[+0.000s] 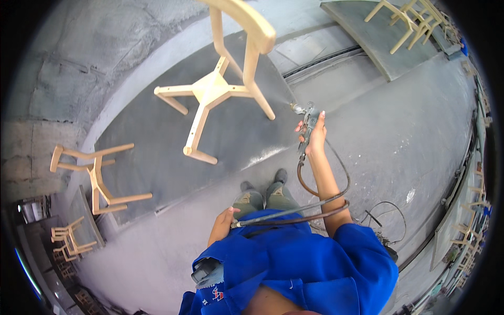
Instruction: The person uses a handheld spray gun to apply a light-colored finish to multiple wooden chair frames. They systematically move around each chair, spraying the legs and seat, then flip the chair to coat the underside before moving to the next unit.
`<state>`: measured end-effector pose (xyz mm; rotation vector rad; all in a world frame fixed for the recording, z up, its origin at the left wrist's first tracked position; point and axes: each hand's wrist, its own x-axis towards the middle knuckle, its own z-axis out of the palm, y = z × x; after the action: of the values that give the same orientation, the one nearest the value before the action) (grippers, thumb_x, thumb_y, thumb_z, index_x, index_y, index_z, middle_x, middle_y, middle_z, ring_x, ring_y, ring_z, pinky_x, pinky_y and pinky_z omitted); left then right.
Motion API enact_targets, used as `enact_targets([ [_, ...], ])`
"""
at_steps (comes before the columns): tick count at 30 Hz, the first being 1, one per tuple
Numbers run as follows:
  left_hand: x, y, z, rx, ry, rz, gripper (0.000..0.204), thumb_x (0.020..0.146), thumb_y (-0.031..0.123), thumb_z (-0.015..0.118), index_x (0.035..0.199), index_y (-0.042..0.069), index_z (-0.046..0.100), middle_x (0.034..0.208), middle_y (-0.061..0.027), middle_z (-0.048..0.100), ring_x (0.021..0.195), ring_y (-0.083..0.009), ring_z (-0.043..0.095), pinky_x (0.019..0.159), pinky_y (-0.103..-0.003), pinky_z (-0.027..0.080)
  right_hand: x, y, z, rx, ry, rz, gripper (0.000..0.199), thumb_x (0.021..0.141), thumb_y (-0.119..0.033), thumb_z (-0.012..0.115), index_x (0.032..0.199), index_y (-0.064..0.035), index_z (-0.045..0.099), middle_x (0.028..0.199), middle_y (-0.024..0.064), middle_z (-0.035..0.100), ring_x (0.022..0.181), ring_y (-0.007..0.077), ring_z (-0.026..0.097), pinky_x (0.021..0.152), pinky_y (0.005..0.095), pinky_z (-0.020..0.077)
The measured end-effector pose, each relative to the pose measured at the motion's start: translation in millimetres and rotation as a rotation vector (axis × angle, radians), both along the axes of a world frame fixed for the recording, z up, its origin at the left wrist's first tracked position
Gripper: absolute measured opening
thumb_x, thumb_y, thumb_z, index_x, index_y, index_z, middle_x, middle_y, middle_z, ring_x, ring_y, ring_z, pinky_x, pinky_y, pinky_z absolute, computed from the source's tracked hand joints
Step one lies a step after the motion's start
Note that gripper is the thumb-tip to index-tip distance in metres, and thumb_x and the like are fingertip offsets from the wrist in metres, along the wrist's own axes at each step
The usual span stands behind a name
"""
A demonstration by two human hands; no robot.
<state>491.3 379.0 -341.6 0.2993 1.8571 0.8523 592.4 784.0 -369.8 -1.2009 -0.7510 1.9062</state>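
In my right hand is a metal spray gun, its nozzle pointing up and left toward a pale wooden chair frame. A faint mist shows at the nozzle, apart from the chair. The frame has a curved back rail and crossed seat rails, and stands on a dark grey board. From the gun a brown hose hangs and passes around my right forearm. My left hand is at my waist, closed at the brass-fitted end of a grey hose; its fingers are partly hidden.
Another chair frame lies on the board's left end. Several small frames stand lower left. At the upper right, more frames rest on a second dark board. A thin loose cable lies on the floor at right.
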Motion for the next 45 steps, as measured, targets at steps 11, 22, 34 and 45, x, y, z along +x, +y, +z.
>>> enact_targets([
  [11,-13.2,-37.1,53.6,0.197,0.051,0.191,0.047,0.107,0.042,0.046,0.118,0.002,0.067,0.091,-0.0043,0.063,0.086,-0.0131,0.052,0.08,-0.028,0.042,-3.1,-19.8,-166.7,0.273,-0.658,0.216,0.057,0.099,-0.06,0.052,0.112,-0.0053,0.063,0.069,0.0075,0.064,0.056,0.0194,0.064,0.044,0.0319,0.0442],
  [22,-130.4,-136.3,8.5,0.233,-0.127,0.148,0.043,0.106,0.039,0.049,0.115,0.001,0.068,0.095,-0.0033,0.066,0.095,-0.0122,0.058,0.088,-0.027,0.045,-105.2,-121.9,4.0,1.078,-1.235,0.756,0.048,0.095,-0.039,0.067,0.141,-0.0266,0.059,0.094,0.0227,0.072,0.096,0.04,0.07,0.084,0.0449,0.0548],
  [34,-175.6,-83.1,-18.2,0.492,-0.239,-0.159,0.041,0.107,0.036,0.052,0.115,0.0,0.069,0.109,-0.0078,0.072,0.105,-0.0145,0.063,0.092,-0.028,0.047,-35.1,-212.5,180.4,1.349,-0.812,-0.106,0.047,0.098,-0.008,0.058,0.145,-0.0061,0.055,0.099,0.0124,0.073,0.083,0.0185,0.07,0.081,0.0325,0.0555],
  [45,-151.6,-68.3,-6.7,0.289,-0.078,-0.14,0.041,0.106,0.036,0.05,0.109,0.002,0.072,0.086,-0.0017,0.065,0.081,-0.0103,0.054,0.076,-0.028,0.045,-98.2,-131.9,32.0,0.56,-0.443,0.174,0.042,0.104,-0.025,0.059,0.139,-0.0022,0.06,0.075,0.0024,0.064,0.057,0.0042,0.052,0.048,0.0206,0.0351],
])
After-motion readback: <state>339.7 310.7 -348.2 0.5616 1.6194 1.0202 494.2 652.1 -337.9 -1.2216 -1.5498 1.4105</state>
